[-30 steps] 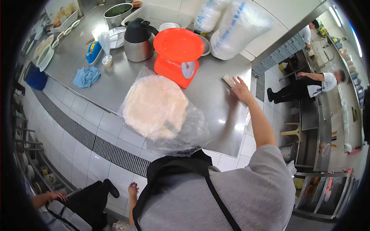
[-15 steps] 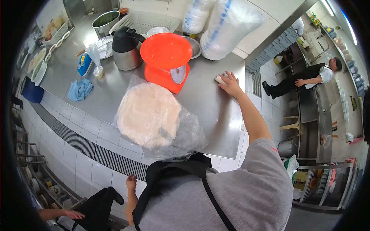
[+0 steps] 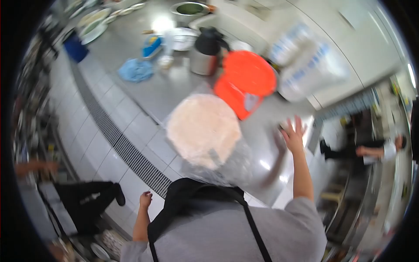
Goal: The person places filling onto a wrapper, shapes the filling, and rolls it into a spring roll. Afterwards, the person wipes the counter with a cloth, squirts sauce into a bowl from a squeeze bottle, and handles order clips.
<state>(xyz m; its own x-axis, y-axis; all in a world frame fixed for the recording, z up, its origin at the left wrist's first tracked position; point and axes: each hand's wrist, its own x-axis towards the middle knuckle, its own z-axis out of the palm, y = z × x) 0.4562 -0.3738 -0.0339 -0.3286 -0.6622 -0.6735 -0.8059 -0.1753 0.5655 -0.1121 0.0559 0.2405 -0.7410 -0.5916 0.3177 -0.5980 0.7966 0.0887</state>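
My right hand [image 3: 294,135] is over the right part of the steel table [image 3: 262,144], arm stretched forward, fingers spread. A small dark edge shows by its thumb, too blurred to identify. My left hand [image 3: 145,199] hangs low beside my body, away from the table, its fingers loosely curled with nothing visible in them. In front of me lies a stack of pale, round, flat dough sheets [image 3: 203,126] in a clear plastic bag [image 3: 227,168]. Just behind the bag stands an orange kitchen scale [image 3: 238,96] with a wide round pan.
A steel thermos jug [image 3: 204,59], a blue cloth [image 3: 136,70] and a metal pot [image 3: 190,12] stand or lie farther back. Large plastic packs [image 3: 310,65] lean by the wall. A floor drain [image 3: 118,135] runs at left. One person [image 3: 371,150] is at right, another [image 3: 83,201] at lower left.
The view has swung, shifting the table's contents rightward. My right hand's fingers are now more spread; the small whitish item seen under them before no longer shows clearly. My left hand still hangs.
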